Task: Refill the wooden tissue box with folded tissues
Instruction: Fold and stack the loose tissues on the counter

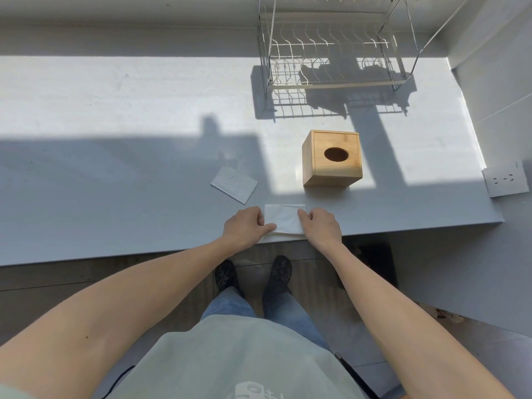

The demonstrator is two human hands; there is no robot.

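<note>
Both hands, left [249,226] and right [321,226], pin the flat white tissue [283,218], fingers pressed down, not pinching. Square wooden tissue box [332,158] sits at one o'clock, right hand nearer.

No readable text is showing anywhere in your view. A pale printed emblem [253,390] is sitting at the bottom centre of the frame on your light green apron [230,358], but its marks are coming through too faint and cropped to make out. At the right edge, a white wall socket [506,182] is showing only its slots, with no lettering you could read.
</note>
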